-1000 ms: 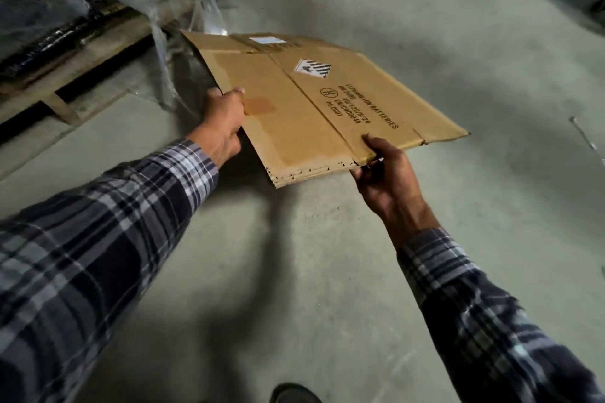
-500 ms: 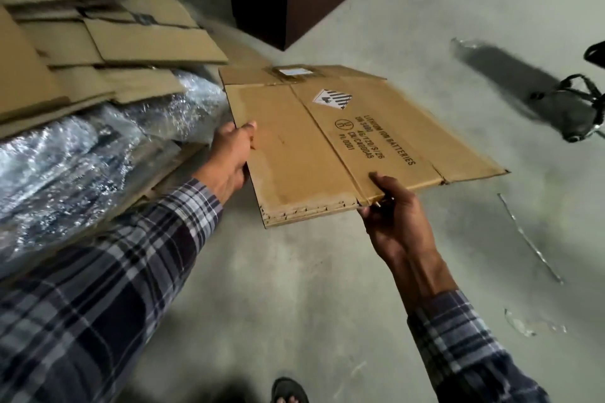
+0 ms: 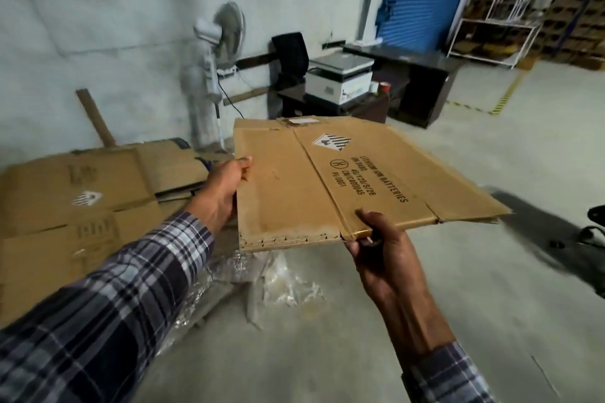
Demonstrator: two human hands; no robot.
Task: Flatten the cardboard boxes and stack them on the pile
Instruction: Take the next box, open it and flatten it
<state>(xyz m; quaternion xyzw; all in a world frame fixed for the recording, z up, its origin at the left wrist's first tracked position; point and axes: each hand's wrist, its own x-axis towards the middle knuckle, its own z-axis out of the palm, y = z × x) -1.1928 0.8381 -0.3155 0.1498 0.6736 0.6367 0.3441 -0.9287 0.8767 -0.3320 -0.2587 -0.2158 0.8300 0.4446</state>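
Cardboard box (image 3: pixel 327 186) apparently between both hands

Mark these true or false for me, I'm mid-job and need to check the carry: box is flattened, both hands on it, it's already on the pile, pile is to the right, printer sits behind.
1. The carried cardboard box is flattened. True.
2. Both hands hold it. True: the left hand grips its left edge, the right hand pinches its near edge.
3. It already lies on the pile. False: it is held in the air, apart from the pile.
4. The pile is to the right. False: it lies to the left.
5. A printer stands behind. True.
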